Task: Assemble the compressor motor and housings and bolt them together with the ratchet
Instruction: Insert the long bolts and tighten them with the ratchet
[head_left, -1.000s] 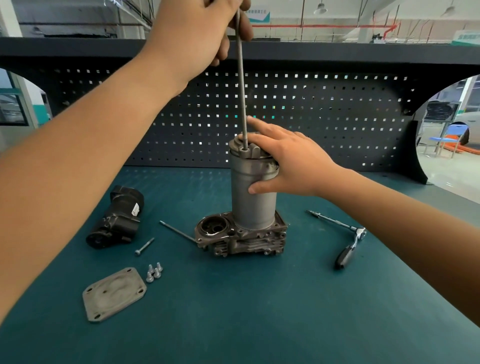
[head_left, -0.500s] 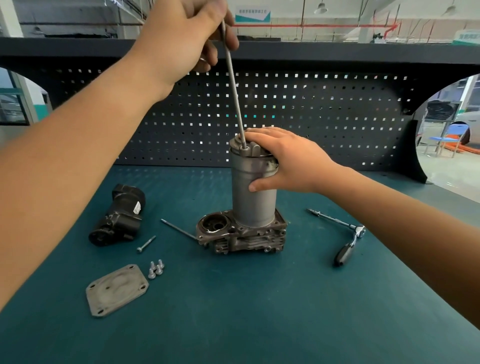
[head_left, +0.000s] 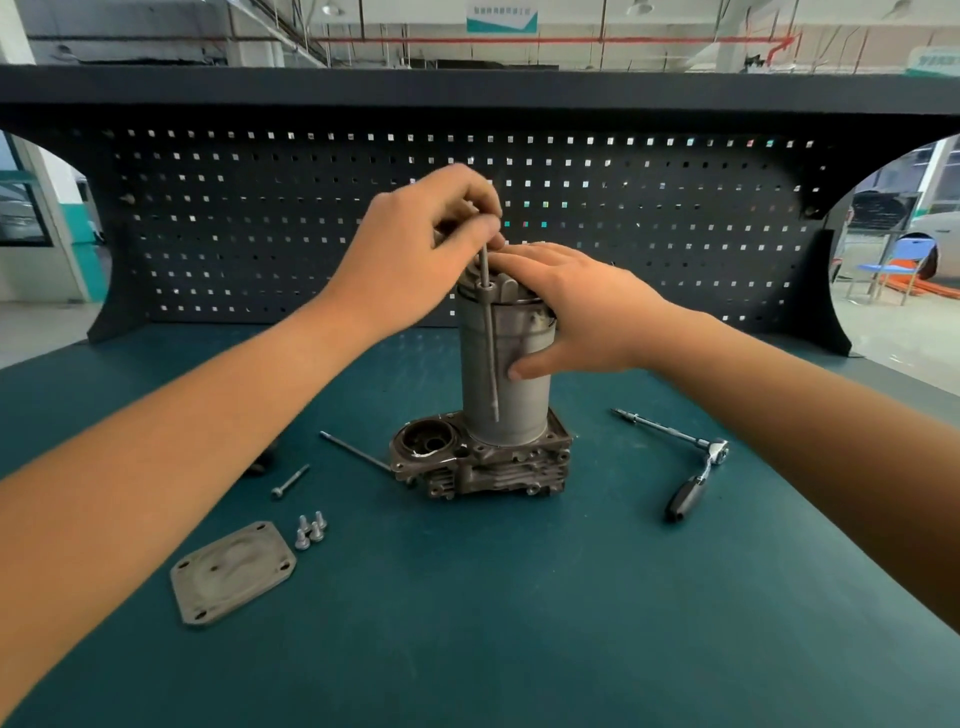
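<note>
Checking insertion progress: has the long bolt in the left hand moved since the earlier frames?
Yes. The long bolt has slid down through the motor cap; its tip now nears the base housing.

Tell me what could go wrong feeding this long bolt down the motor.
The tip of the long bolt hangs above the base housing; tilted, it may miss its hole or cross-thread. The tall motor looks unbolted, steadied only by the right hand, so pushing with the left hand could shift it.
</note>
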